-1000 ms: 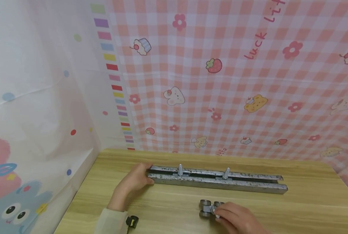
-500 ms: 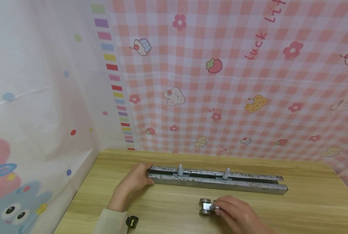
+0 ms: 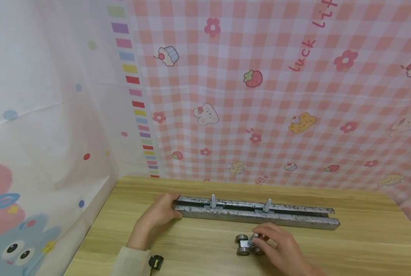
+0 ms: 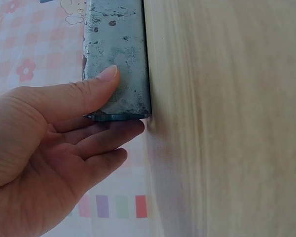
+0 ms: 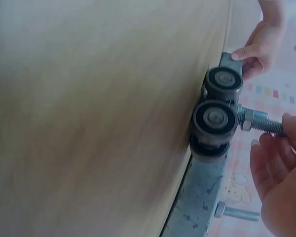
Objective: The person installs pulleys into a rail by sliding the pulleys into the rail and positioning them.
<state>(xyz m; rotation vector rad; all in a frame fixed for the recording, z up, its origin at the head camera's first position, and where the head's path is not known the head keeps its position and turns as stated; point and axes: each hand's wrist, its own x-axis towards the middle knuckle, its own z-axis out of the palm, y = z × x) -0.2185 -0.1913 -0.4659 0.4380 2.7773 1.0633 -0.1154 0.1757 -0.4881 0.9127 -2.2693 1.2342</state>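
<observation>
A long grey metal rail [image 3: 250, 218] with worn, spotted sides lies across the table. Two bolts [image 3: 213, 201] stand up out of its slot. At its left end my left hand [image 3: 158, 211] grips it; in the left wrist view the thumb lies on the rail's side face [image 4: 116, 44] with fingers around the end. My right hand [image 3: 282, 245] pinches the threaded bolt [image 5: 267, 124] of a four-wheeled roller trolley [image 3: 244, 244], in front of the rail. The trolley's bolt slants upward, and its dark wheels [image 5: 215, 117] show closely in the right wrist view.
The wood-grain table [image 3: 198, 241] ends at a pink checked cloth [image 3: 226, 92] behind and a white printed cloth [image 3: 53, 126] on the left. A small black clip-like object [image 3: 156, 262] is beside the left sleeve.
The right hand has tipped the trolley so that its bolt now points upward rather than toward the right. The hand has risen slightly. The left hand and the rail stay put.
</observation>
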